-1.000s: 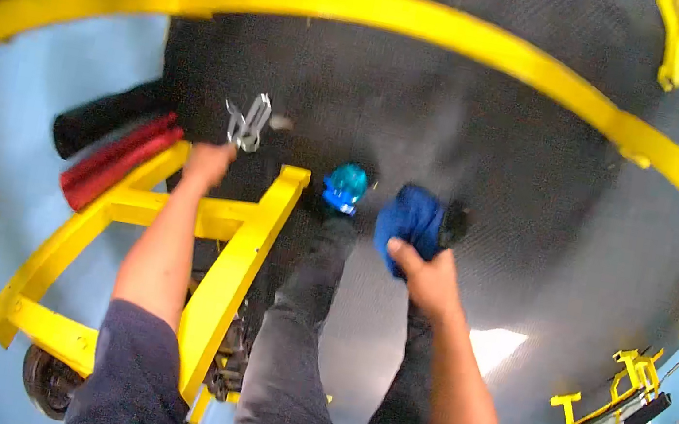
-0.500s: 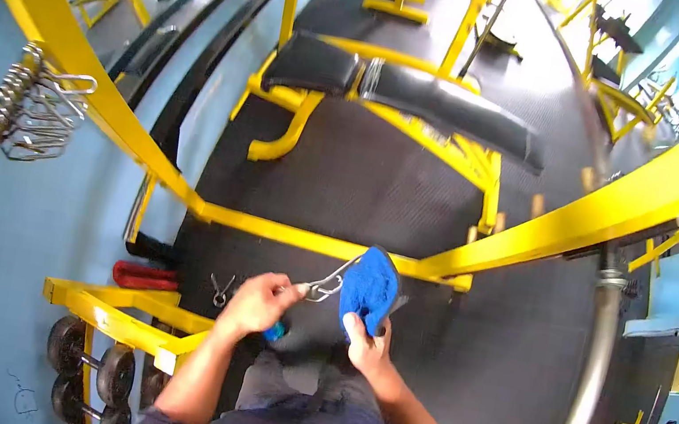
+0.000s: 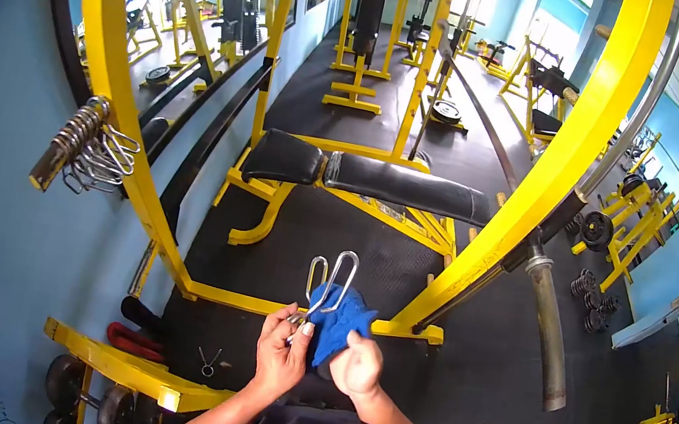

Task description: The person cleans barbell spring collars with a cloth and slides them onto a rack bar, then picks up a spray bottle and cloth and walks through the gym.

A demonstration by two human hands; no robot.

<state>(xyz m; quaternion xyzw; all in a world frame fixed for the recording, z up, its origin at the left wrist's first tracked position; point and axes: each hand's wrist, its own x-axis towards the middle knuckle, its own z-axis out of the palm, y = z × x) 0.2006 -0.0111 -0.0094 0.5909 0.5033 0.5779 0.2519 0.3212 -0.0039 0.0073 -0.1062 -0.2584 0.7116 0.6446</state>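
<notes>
My left hand [image 3: 282, 353] is closed around the coil end of a metal spring collar [image 3: 326, 291], whose two looped handles point up and away from me. A blue cloth [image 3: 338, 329] is pinched in my right hand [image 3: 357, 366], thumb on top. It lies against the far side of the collar, close beside my left fingers. Another spring collar [image 3: 207, 362] rests on the black floor to the left. Several more collars [image 3: 102, 154] hang on a peg of the yellow rack.
Yellow rack uprights [image 3: 542, 183] rise on both sides, joined by a low crossbar [image 3: 231, 297]. Beyond it stands a black padded bench [image 3: 407, 185]. Dumbbells [image 3: 115, 413] sit on a yellow stand [image 3: 116, 368] at lower left. A metal sleeve [image 3: 546, 345] juts out at right.
My head view has tilted up. The collar has turned so its handles point upward, and my hands have come closer together, bringing the blue cloth against it.
</notes>
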